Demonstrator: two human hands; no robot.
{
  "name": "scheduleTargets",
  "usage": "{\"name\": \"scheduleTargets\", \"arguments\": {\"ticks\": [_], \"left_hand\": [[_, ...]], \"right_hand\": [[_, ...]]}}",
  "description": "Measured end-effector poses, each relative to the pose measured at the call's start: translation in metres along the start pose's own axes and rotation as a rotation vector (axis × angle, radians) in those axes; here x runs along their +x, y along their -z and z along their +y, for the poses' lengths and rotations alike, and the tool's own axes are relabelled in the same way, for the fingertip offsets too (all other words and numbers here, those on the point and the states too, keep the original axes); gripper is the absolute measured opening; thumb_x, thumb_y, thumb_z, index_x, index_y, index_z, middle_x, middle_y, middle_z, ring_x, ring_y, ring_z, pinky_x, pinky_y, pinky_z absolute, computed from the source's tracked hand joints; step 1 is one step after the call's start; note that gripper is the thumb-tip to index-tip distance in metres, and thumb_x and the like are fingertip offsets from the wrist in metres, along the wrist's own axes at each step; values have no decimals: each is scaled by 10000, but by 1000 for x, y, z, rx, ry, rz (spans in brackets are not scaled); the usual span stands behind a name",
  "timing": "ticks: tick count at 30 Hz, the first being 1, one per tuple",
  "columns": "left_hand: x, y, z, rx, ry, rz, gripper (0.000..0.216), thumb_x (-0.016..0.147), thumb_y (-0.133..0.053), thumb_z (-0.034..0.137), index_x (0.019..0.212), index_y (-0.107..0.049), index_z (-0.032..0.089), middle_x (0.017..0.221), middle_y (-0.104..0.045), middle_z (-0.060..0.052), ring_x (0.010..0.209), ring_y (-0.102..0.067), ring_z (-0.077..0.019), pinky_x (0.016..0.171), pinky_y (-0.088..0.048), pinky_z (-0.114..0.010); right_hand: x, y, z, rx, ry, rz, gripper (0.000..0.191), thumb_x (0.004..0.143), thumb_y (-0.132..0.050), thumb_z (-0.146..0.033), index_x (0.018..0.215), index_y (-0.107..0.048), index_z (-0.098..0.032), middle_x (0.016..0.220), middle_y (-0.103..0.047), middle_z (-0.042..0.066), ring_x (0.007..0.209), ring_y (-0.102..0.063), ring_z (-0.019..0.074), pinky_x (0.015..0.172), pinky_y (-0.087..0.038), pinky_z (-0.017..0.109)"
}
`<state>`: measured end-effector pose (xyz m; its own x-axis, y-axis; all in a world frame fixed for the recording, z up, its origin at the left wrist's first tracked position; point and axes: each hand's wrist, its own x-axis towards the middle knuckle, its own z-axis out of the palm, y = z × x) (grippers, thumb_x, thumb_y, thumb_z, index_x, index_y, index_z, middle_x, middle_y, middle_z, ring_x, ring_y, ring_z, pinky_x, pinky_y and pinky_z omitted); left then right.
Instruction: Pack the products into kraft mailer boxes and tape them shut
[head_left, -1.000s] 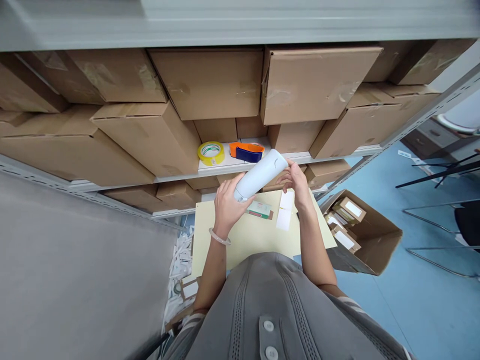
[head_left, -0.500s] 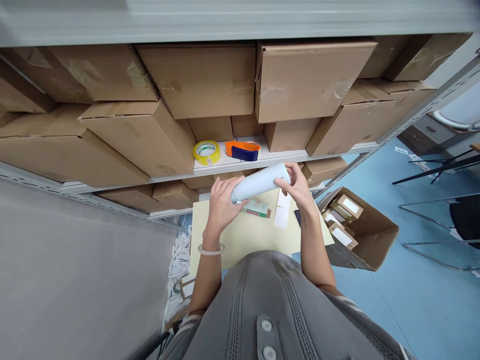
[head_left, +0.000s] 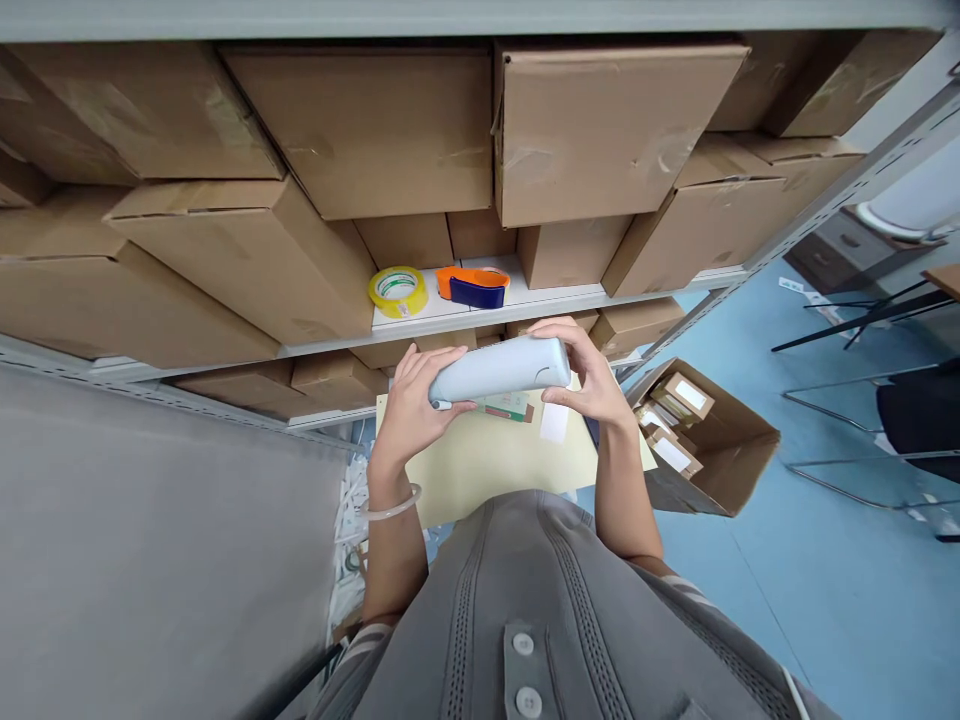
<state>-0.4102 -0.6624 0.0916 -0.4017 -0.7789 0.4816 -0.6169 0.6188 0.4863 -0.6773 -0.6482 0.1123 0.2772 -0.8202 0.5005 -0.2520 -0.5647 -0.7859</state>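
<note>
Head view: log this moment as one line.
Left hand: grips left end of light-blue cylinder | Right hand: at right end | Position: above pale-yellow tabletop | Shelf: yellow tape roll

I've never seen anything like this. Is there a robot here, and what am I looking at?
There is no robot here: these are a person's own bare hands, seen by a camera worn on the head that looks forward and down. The left hand holds one end of a light-blue cylinder, and the right hand curls around the other end. Below lies a pale yellow tabletop with a small green-and-white box and a white slip. Ahead, a shelf carries cardboard boxes, a yellow tape roll and an orange-and-blue object.
</note>
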Motion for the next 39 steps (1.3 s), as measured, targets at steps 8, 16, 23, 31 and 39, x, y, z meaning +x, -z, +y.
{"name": "scheduleTargets", "arguments": {"ticks": [8,16,23,31,39], "left_hand": [[-4,17,17,-41,-21,12,619,784,-678,567,1321,-526,301,1255,-641,-47,1184,-566,-276,1103,-355,-535],[4,24,33,-98,9,176,672,740,-699,616,1296,-526,280,1320,-533,-91,1220,-520,-277,1002,-468,-455],[1,23,34,-122,11,189,608,767,-696,575,1266,-526,272,1245,-577,-88,1166,-557,-273,978,-486,-458],[-1,27,35,-93,1,220,594,773,-703,553,1265,-523,275,1240,-579,-80,1170,-554,-265,991,-482,-458],[10,3,22,-342,223,337,833,751,-680,630,1428,-321,305,1435,-427,-134,1236,-536,-277,987,-492,-419]], "right_hand": [[-4,-4,-7,111,26,80,617,726,-607,-720,1169,-560,-293,1206,-554,83,1132,-521,314,823,-480,443],[-3,-17,1,113,-63,321,657,739,-479,-775,1174,-515,-284,1121,-552,81,1054,-559,300,801,-476,431],[-2,-20,0,-21,-123,332,618,776,-511,-684,1259,-489,-299,1109,-556,99,1061,-554,334,790,-474,470],[2,-25,0,38,-26,355,648,790,-431,-728,1271,-489,-297,1192,-542,107,1096,-545,341,788,-478,463],[7,-29,1,-134,-86,428,725,775,-496,-715,1368,-389,-313,1300,-482,111,1180,-514,370,781,-511,460]]}}
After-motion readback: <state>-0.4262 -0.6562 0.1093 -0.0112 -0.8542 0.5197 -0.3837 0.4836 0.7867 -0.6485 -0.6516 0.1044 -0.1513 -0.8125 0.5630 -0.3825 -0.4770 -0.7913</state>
